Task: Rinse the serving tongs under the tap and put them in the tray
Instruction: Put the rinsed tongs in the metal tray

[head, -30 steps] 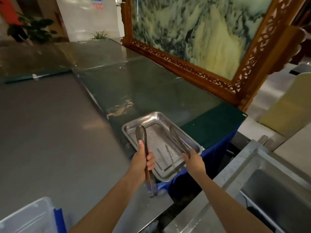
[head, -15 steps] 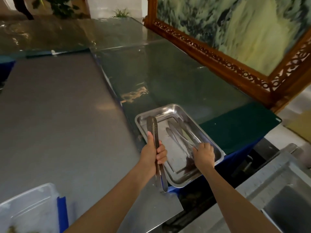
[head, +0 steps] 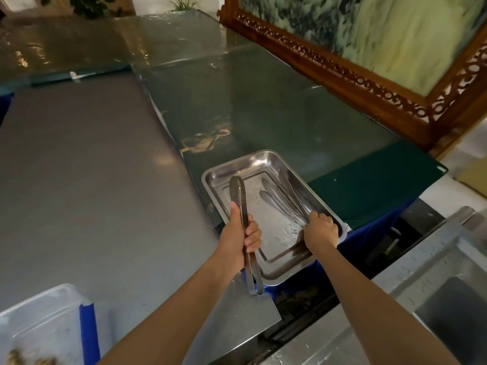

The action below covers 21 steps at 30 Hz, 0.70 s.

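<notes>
A steel tray [head: 266, 160] lies on the green glass-topped counter, wet inside. My left hand [head: 238, 237] grips a pair of perforated steel tongs [head: 238, 192] by the middle, their tips over the tray's left side and their hinge end hanging over the near rim. A second pair of tongs [head: 279, 204] lies inside the tray along its right side. My right hand [head: 320, 229] is low in the tray's right near part, fingers curled round the handle end of that second pair.
A grey steel counter [head: 92, 180] spreads to the left. A clear plastic bin [head: 39, 325] with a blue edge stands at bottom left. A steel sink [head: 448, 299] is at bottom right. A carved wooden frame [head: 342, 72] borders the green counter at the back.
My right hand lowered its tongs from above the tray down onto the tray's floor. My left hand kept its tongs nearly still. The view tilted down and closer.
</notes>
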Motion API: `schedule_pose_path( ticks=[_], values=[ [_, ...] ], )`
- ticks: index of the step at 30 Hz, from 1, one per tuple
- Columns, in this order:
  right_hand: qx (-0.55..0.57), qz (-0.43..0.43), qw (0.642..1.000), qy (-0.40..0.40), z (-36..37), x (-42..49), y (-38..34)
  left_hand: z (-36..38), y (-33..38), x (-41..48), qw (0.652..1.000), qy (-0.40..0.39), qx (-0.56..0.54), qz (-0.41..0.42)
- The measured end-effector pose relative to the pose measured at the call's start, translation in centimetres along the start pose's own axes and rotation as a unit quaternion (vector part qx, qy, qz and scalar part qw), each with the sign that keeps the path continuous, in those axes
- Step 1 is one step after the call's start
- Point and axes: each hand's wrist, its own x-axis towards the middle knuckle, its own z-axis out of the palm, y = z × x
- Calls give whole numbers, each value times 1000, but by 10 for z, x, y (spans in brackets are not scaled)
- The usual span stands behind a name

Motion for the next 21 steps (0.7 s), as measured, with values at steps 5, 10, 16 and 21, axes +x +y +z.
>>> schedule_pose_path(
  ticks=[5, 10, 16, 21],
  values=[
    [16, -18, 1000, -18, 2, 2, 9, 7, -4, 4, 1000, 23, -10, 11],
    [60, -48, 997, -8, -20, -10, 4, 15, -6, 10, 999, 24, 17, 21],
    [400, -121, 905, -76, -69, -78, -29, 37, -3, 20, 996, 27, 53, 62],
    [433, -154, 885, -73, -76, -110, -34, 52, 1, 26, 997, 12, 25, 71]
  ],
)
